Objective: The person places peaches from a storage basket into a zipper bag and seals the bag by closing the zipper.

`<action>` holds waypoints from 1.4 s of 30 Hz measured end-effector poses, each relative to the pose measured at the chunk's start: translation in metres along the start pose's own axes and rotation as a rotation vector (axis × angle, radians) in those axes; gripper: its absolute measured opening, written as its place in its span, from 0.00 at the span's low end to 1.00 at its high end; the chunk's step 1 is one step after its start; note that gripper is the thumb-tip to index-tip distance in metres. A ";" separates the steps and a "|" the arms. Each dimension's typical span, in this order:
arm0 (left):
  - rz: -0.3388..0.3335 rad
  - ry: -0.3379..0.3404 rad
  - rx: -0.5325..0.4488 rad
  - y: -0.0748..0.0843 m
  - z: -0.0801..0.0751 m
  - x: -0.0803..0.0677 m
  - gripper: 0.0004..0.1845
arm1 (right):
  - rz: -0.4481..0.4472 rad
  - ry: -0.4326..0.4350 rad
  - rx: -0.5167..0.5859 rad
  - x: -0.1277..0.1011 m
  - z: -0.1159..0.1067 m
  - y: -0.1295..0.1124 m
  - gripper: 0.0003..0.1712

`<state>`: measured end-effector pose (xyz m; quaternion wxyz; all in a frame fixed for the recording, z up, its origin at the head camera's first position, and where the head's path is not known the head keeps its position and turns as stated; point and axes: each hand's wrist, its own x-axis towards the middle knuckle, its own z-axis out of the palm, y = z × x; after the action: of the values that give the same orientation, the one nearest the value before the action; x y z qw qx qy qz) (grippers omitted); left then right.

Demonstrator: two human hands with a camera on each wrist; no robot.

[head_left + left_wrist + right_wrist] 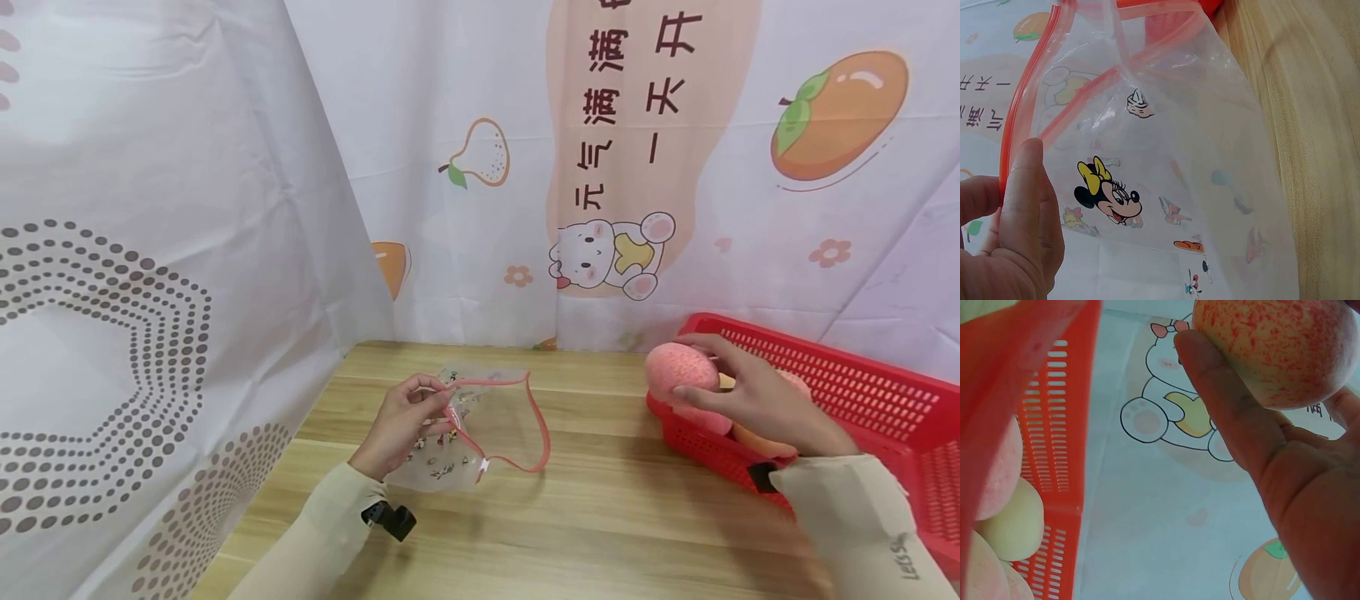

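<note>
My left hand (405, 421) pinches the red-edged rim of a clear zip bag (433, 458) on the left part of the table. Its mouth gapes toward the right, and a white slider sits on the red zip. Cartoon prints, among them a mouse with a yellow bow, cover the bag in the left wrist view. At the right, my right hand (757, 400) grips a pink-red speckled peach-like fruit (681, 371), thumb and fingers on opposite sides. That fruit is held above the near left end of a red basket (840, 367).
More fruit lies in the basket; the right wrist view shows a pale yellow one (1017, 522) and pink ones (1000, 472). The wooden table (600, 533) ends at a printed white cloth (465, 275) behind, with another cloth (247, 275) along the left.
</note>
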<state>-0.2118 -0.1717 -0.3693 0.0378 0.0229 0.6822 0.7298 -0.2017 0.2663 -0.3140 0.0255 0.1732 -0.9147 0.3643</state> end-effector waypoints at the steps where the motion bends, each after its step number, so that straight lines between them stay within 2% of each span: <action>1: -0.001 0.002 0.000 0.000 0.000 0.000 0.05 | 0.000 -0.006 0.020 0.000 0.002 0.000 0.42; 5: -0.012 0.012 0.002 0.000 0.000 0.000 0.04 | 0.019 -0.029 0.060 -0.001 0.007 -0.003 0.44; 15: -0.023 0.018 0.002 0.001 0.000 0.000 0.04 | -0.029 -0.015 -0.011 0.000 0.020 -0.008 0.42; 22: -0.026 0.021 -0.001 0.001 0.000 0.000 0.05 | -0.094 -0.005 0.000 0.000 0.029 -0.009 0.38; 37: -0.030 0.028 -0.013 0.000 0.001 0.000 0.05 | -0.091 -0.042 0.062 0.001 0.045 -0.013 0.37; 42: -0.034 0.032 -0.016 -0.001 0.001 0.000 0.05 | -0.095 -0.029 0.029 0.002 0.050 -0.014 0.38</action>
<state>-0.2114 -0.1704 -0.3701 0.0392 -0.0007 0.6773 0.7346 -0.1943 0.2221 -0.3414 0.0272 0.2221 -0.9003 0.3733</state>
